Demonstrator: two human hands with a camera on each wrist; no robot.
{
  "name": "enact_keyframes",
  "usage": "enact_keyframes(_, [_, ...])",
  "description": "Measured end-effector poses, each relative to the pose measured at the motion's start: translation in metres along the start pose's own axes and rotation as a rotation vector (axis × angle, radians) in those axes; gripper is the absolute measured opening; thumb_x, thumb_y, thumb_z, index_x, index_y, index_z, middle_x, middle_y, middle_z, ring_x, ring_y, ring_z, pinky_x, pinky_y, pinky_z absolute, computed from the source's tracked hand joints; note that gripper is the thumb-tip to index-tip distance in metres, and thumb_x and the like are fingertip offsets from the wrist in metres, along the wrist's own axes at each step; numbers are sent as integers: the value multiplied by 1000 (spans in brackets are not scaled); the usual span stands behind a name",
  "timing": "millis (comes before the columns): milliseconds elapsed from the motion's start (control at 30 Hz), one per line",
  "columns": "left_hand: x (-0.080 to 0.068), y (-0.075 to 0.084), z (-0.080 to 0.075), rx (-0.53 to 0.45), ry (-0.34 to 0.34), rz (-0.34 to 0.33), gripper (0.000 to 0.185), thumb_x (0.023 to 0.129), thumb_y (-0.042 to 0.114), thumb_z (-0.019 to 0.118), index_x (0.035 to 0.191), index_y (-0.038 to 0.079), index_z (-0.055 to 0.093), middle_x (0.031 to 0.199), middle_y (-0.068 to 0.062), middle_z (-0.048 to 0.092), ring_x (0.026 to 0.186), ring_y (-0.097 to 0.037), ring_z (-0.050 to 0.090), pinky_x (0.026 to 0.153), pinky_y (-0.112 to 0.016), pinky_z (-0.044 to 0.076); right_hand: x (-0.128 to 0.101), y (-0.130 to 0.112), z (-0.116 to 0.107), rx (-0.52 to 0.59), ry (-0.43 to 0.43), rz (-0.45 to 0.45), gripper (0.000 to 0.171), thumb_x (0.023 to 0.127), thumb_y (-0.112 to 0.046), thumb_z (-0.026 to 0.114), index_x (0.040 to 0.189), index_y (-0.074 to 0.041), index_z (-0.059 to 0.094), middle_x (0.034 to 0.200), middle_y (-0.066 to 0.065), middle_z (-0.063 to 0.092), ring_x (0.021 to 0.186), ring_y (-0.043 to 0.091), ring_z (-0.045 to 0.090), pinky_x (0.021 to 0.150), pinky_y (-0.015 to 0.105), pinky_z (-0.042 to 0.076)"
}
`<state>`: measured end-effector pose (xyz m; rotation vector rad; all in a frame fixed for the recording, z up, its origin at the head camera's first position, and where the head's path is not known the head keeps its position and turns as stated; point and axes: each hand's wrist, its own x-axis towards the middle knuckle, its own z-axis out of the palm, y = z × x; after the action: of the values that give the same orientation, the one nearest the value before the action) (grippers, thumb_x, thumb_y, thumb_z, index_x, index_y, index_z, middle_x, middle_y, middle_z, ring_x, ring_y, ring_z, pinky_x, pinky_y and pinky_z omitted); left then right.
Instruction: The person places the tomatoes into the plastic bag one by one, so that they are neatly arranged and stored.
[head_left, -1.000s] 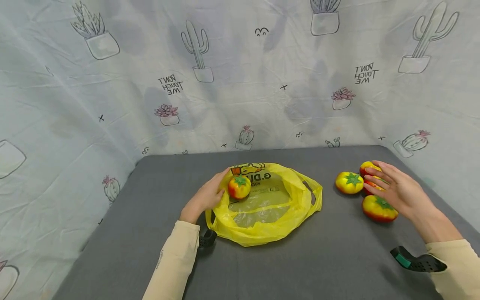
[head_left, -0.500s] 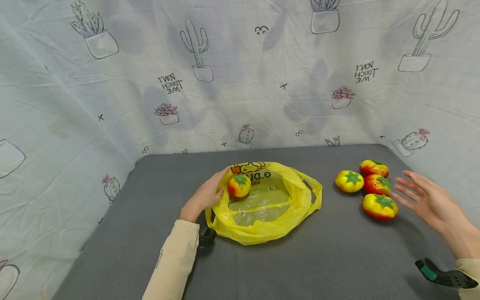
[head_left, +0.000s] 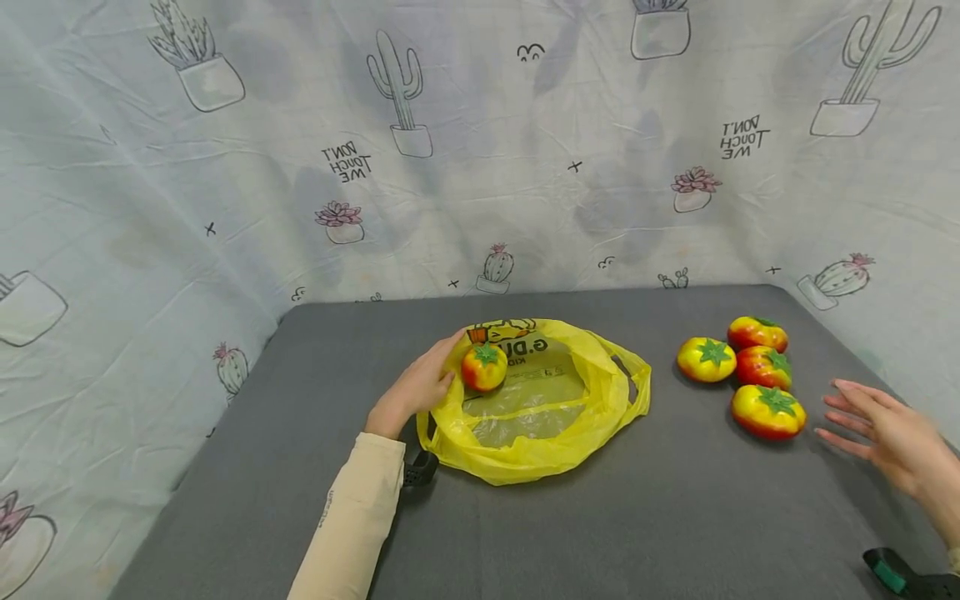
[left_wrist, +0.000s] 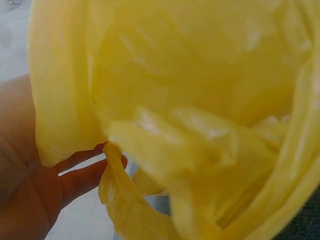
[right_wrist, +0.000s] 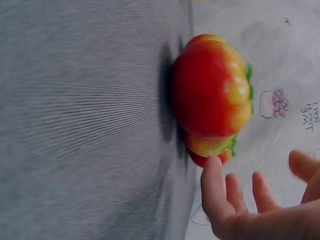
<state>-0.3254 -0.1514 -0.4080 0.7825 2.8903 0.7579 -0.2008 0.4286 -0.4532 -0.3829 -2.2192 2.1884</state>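
Observation:
A yellow plastic bag (head_left: 540, 417) lies open in the middle of the grey table (head_left: 637, 517). My left hand (head_left: 416, 387) grips its left rim, and one red-yellow tomato (head_left: 483, 367) sits in the bag at my fingertips. In the left wrist view the bag (left_wrist: 200, 100) fills the frame, draped over my left hand (left_wrist: 40, 195). Several more tomatoes (head_left: 768, 412) are grouped at the right. My right hand (head_left: 881, 425) hovers just right of them with fingers spread, holding nothing. The right wrist view shows the nearest tomato (right_wrist: 210, 92) beyond my fingertips (right_wrist: 215, 185).
A cactus-print cloth (head_left: 480, 150) walls in the table at the back and both sides. Bare grey surface lies in front of the bag and between the bag and the tomato group. A black wrist strap (head_left: 903, 577) shows at the lower right.
My right hand has drawn back from over the tomatoes toward the right and nearer me, holding nothing. The left hand and bag have stayed put.

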Motion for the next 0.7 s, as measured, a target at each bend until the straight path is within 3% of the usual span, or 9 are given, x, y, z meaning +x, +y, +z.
enact_keyframes(67, [1,-1,1,5,-5,0,71,95,-1,53,154,13,16,152,-15,27,134,-33,32,102,-48,35,-7,-5,9,-11,-32,17,16,99,-35,48,113,-35,43,99,-20,47,78,-2,54,64,28,54])
enact_keyframes(167, [1,0,1,4,-6,5,70,95,-1,53,154,12,16,152,-16,27,135,-33,32,104,-48,33,-12,-8,22,-147,-51,33,19,100,-36,46,117,-34,38,115,0,41,83,-1,51,68,30,54])
enact_keyframes(300, [1,1,0,-6,-6,5,69,95,-2,52,154,11,17,151,-17,28,134,-34,32,104,-48,32,-12,-10,36,-323,-72,66,43,99,-44,44,134,-22,32,133,29,19,108,30,44,75,36,54])
enact_keyframes(400, [1,2,-1,-13,-7,6,69,95,-2,51,154,11,18,152,-16,28,134,-34,33,104,-48,32,-11,-9,42,-356,-104,76,59,99,-44,44,143,-8,25,143,37,4,118,50,26,78,39,54])
enact_keyframes(700, [2,0,1,-15,5,39,70,95,-4,51,154,10,17,155,-14,20,135,-33,30,101,-48,36,-12,-13,54,-338,-149,90,71,99,-38,50,148,-2,13,146,40,-14,126,51,18,79,37,53])
